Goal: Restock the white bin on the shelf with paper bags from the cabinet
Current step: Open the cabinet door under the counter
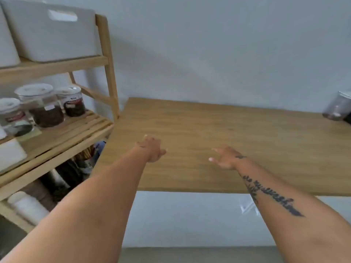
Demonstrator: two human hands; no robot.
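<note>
A white bin with a handle slot stands on the top board of a wooden shelf at the upper left. Both my arms reach forward over a wooden countertop. My left hand hovers above the counter's left part with loosely curled fingers and holds nothing. My right hand hovers beside it, fingers spread and relaxed, also holding nothing. Below the counter's front edge is a white cabinet front with a pale handle. No paper bags are in view.
Jars with white lids stand on the shelf's middle board. A second white bin sits at the far left. Lower boards hold utensils and white containers. A clear jar stands at the counter's far right.
</note>
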